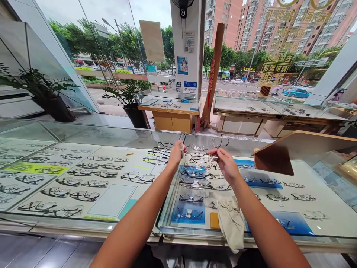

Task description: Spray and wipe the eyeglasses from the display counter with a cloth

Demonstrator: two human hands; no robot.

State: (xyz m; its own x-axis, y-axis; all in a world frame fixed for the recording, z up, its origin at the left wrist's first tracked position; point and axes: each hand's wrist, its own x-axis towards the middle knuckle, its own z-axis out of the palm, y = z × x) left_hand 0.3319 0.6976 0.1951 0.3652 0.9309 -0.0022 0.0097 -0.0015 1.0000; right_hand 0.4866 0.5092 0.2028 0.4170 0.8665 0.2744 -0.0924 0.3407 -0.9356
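My right hand [225,162] is closed on a pair of thin-rimmed glasses [219,141], held up by one temple over the glass display counter [92,219]. My left hand [176,153] is closed around a small pale bottle-like thing [182,149], raised beside the glasses and pointed toward them. Both arms reach forward over the counter's front edge. A beige cloth [230,220] lies on the counter glass below my right forearm, hanging over the front edge.
Rows of glasses lie inside the counter on white and blue trays [189,214]. A wooden stand [281,152] sits at the right. Behind are more display counters [170,111], potted plants [131,100] and windows onto a street.
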